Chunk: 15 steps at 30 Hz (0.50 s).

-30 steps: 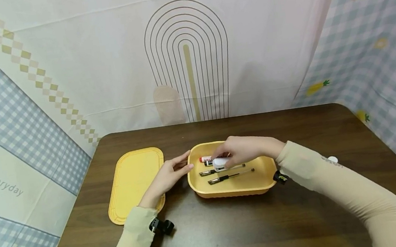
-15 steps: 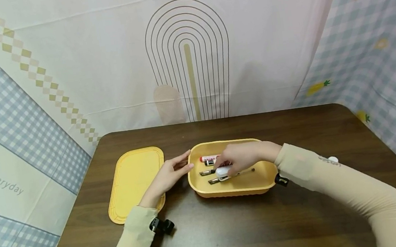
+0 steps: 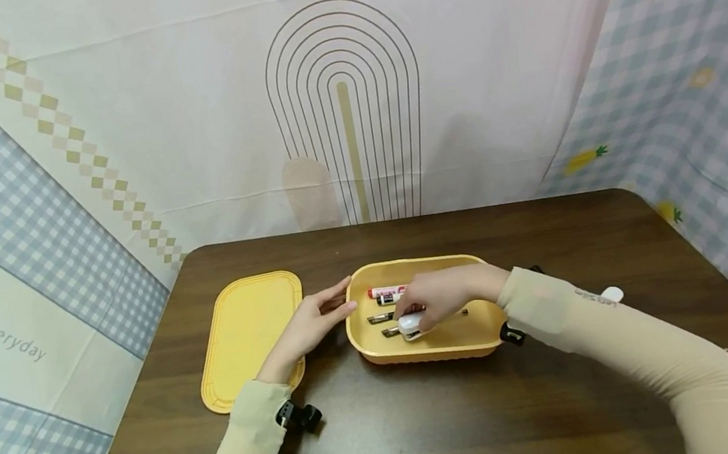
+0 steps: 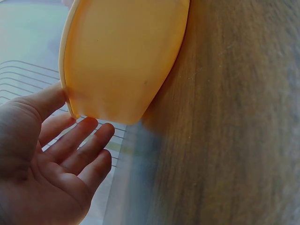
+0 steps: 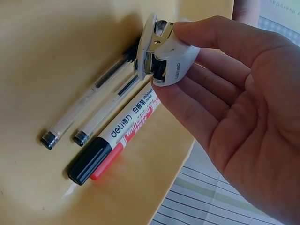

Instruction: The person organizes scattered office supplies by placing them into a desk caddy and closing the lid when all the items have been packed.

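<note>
A yellow tray sits mid-table and holds two clear pens, a black-capped marker and a red marker. My right hand reaches into the tray and pinches a small white stapler between thumb and fingers, low over the pens near the tray's front. My left hand rests with straight fingers against the tray's left end wall, holding nothing.
A flat yellow lid lies on the dark wooden table left of the tray. Patterned cloth backdrops close off the back and both sides. A small white object peeks out behind my right sleeve.
My right hand has carried the white stapler from over the markers toward the tray's front and lower, down onto the pens. My left hand has stayed against the tray's left end.
</note>
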Available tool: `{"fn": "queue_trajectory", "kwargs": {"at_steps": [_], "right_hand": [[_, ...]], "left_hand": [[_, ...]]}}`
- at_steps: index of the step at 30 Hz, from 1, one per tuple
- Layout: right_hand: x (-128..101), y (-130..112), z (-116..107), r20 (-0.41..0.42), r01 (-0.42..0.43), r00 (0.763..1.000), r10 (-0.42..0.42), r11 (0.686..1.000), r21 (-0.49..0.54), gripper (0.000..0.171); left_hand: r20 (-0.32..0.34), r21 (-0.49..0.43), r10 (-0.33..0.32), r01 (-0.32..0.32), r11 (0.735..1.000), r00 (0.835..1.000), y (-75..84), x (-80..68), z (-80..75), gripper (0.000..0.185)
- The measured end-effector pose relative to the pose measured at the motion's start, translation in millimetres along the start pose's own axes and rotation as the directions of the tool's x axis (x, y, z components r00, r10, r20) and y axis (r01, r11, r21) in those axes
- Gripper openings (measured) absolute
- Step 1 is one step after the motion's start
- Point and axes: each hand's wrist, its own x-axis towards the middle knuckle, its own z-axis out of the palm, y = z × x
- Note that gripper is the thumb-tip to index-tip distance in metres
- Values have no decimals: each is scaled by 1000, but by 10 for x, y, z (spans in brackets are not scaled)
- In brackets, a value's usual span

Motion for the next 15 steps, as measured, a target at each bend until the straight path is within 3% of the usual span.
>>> {"fn": "queue_trajectory", "kwargs": {"at_steps": [4, 15], "right_hand": [[50, -3, -3, -9, -19, 1000, 19, 1000, 8, 32], [161, -26, -26, -41, -11, 999, 12, 1000, 12, 37]], "left_hand": [[6, -1, 11, -11, 1000, 1000, 150, -68, -8, 55], [13, -15, 20, -20, 1000, 1000, 138, -58, -13, 55]]}}
